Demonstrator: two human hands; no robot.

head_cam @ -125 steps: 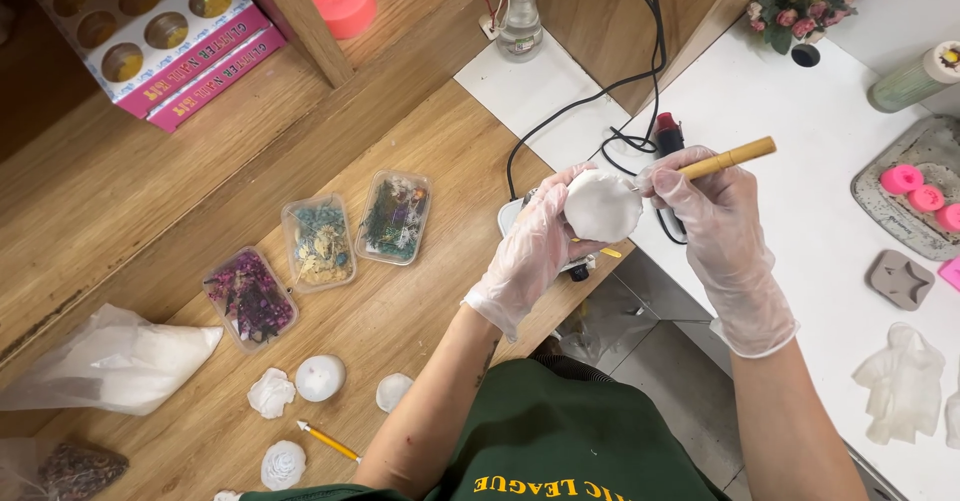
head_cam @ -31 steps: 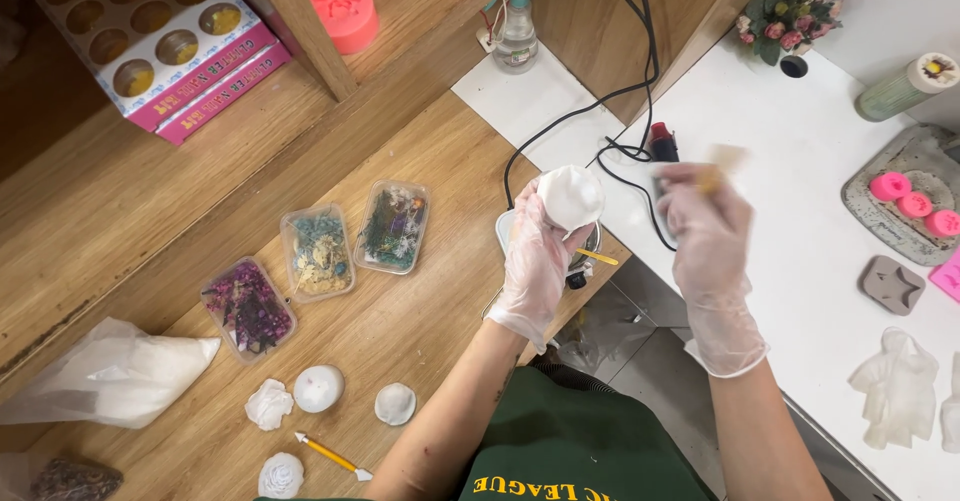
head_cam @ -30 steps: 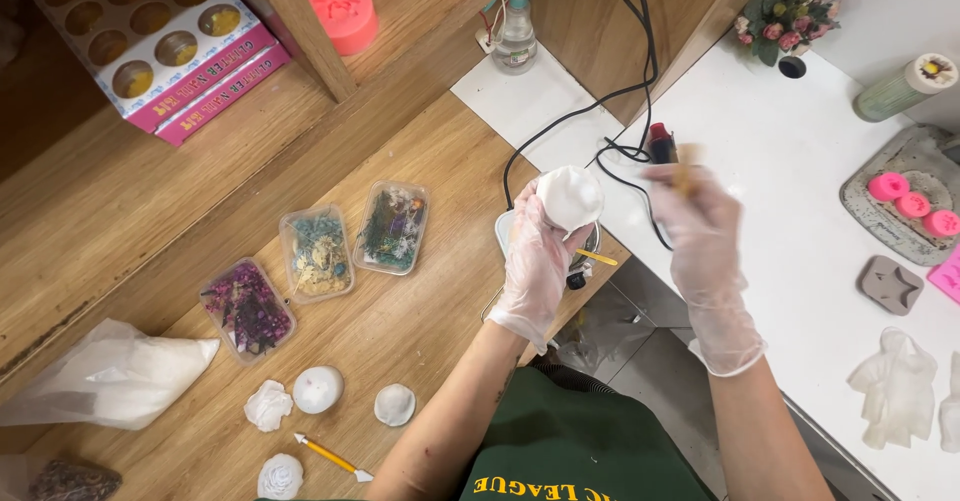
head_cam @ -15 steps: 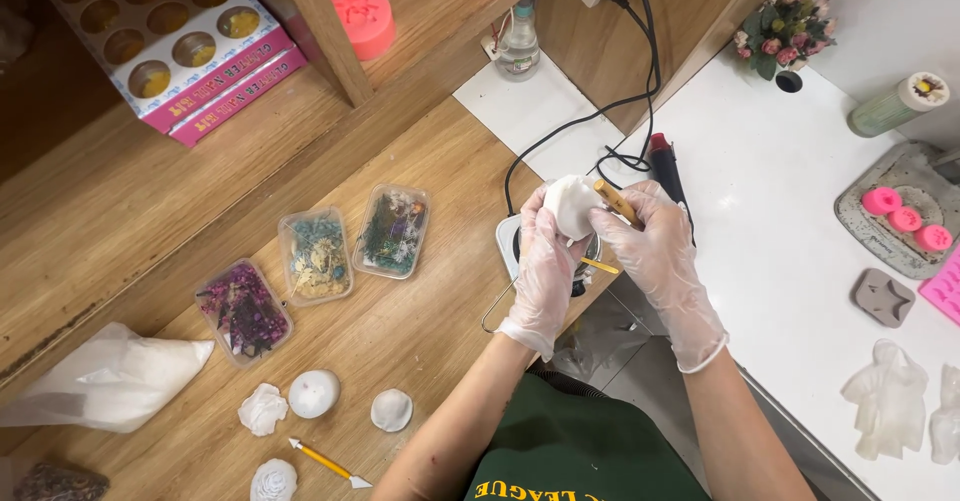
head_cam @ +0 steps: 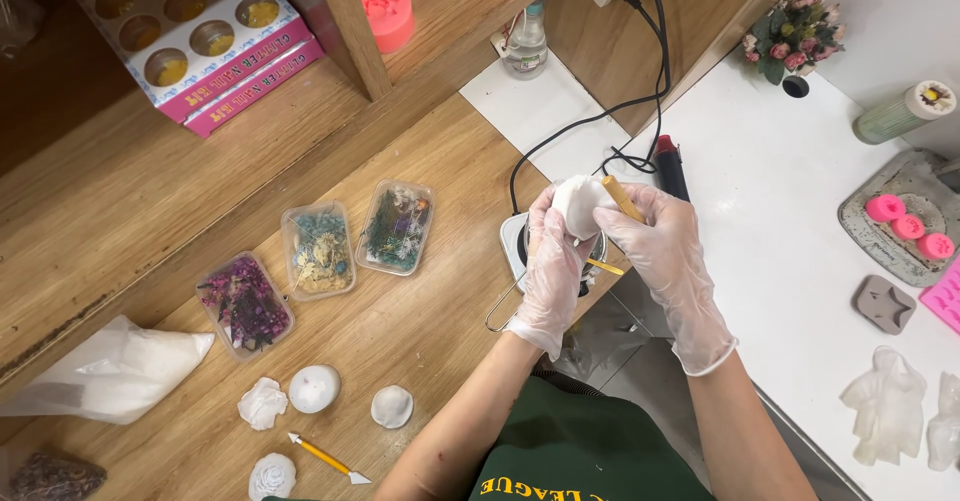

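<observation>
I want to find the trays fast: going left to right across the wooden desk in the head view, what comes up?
White bag → purple tray → yellow-blue tray → green tray → left hand → white piece → right hand

A light wooden worktop (head_cam: pixel 420 321) carries three clear trays of dried flowers (head_cam: pixel 315 251), four small white moulded pieces (head_cam: pixel 315 388), a yellow-handled tool (head_cam: pixel 328 458) and a white plastic bag (head_cam: pixel 110 371). On the wooden shelf (head_cam: pixel 120 176) above sit a pink-sided box of round pots (head_cam: pixel 190 36) and a pink candle (head_cam: pixel 388 11). The adjoining white table (head_cam: pixel 790 221) holds a grey tray of pink pieces (head_cam: pixel 905 226), translucent figures (head_cam: pixel 890 406) and a small pot of flowers (head_cam: pixel 795 41).
</observation>
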